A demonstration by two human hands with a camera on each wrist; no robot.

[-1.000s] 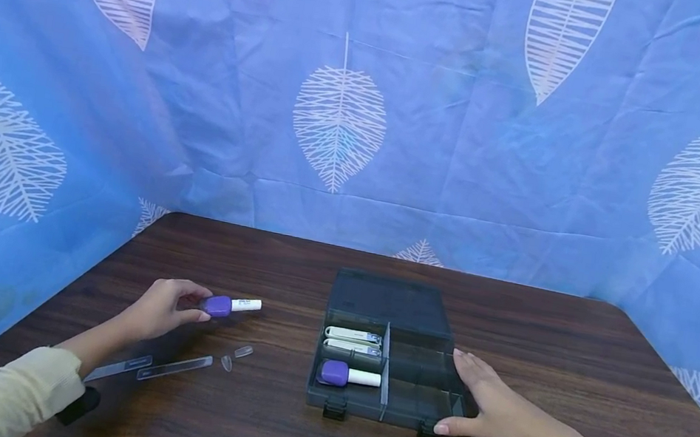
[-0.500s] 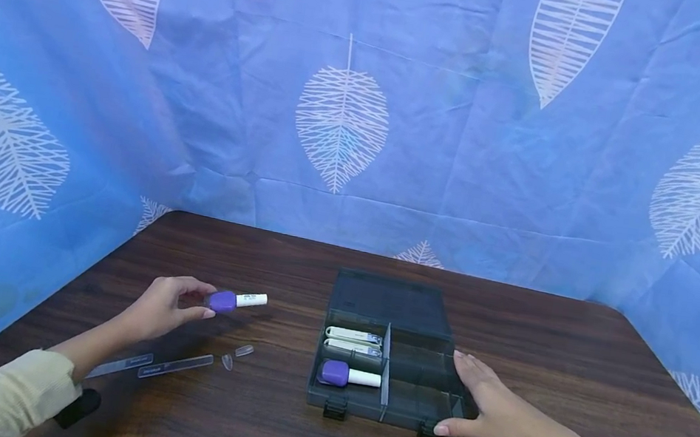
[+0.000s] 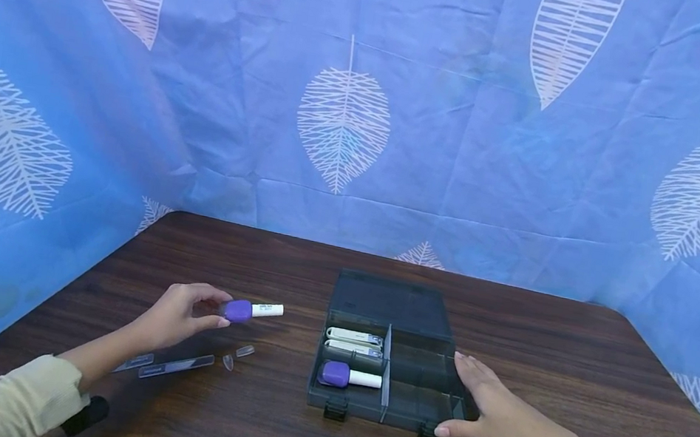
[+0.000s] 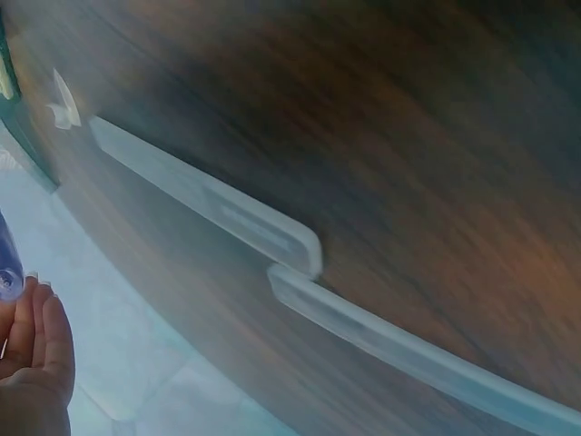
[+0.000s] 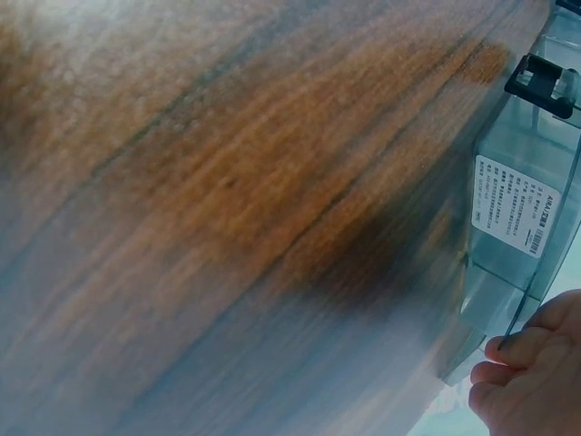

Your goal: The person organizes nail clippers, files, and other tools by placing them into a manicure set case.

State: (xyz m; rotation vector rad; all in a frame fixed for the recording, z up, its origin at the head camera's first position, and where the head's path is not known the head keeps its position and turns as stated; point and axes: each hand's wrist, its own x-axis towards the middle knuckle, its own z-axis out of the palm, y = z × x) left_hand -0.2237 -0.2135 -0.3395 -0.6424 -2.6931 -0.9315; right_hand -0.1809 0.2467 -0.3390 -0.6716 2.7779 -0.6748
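Observation:
My left hand [image 3: 178,315] pinches a purple nail polish bottle [image 3: 238,310] by its base between thumb and fingers, its white cap pointing right. In the left wrist view the same bottle [image 4: 7,263] shows only at the left edge, beside the fingers. A dark translucent compartment box [image 3: 414,405] stands with its lid [image 3: 388,302] folded back. My right hand [image 3: 492,403] grips the box's right side, thumb by the front latch; the right wrist view shows its fingers [image 5: 504,372] curled at the wall. Inside, two nail clippers [image 3: 353,336] lie above a second purple nail polish bottle [image 3: 335,374].
Two clear flat strips [image 3: 176,366] lie on the wooden table [image 3: 253,429] below my left hand. Two small clear nail-tip-shaped pieces [image 3: 245,351] are right of them. A blue leaf-patterned cloth [image 3: 236,120] hangs behind the table. A divider [image 3: 386,373] splits the box.
My left hand has lifted the nail polish bottle slightly and carried it right, towards the box. My right hand and the box stay where they were.

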